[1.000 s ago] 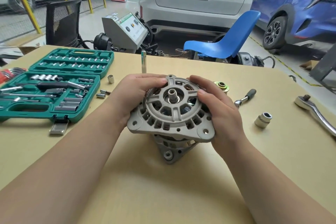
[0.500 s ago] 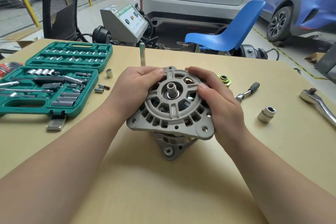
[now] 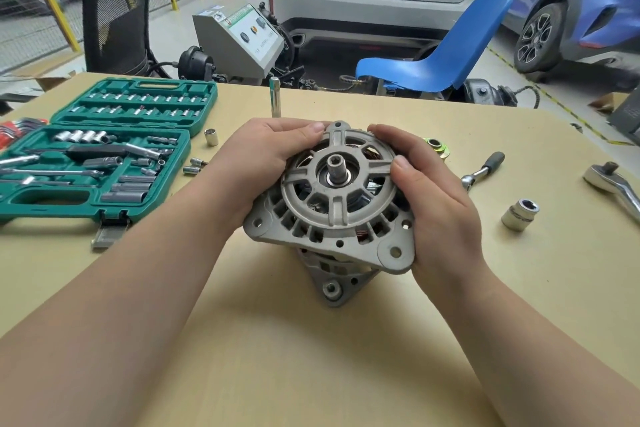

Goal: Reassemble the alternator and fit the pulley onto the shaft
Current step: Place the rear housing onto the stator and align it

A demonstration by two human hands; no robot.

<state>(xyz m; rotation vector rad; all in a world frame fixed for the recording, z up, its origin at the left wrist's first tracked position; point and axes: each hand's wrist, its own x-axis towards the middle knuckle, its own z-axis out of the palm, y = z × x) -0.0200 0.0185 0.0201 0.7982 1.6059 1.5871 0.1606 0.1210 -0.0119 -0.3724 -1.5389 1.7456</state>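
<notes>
**Both hands closed around the alternator**

Two bare forearms were extended from the near corners of the view, converging toward the centre. The left hand (image 3: 254, 163) was curled over the far left side of the alternator (image 3: 337, 204), its thumb laid along the far rim with the nail turned upward and its fingers hidden behind the housing. The right hand (image 3: 438, 215) was wrapped around the right side, the palm pressed against the edge, the thumb set on the front face and the other fingers bent over the far rim. The wrists were held low and nearly straight, well apart from each other. Neither hand was seen to touch the other.
</notes>
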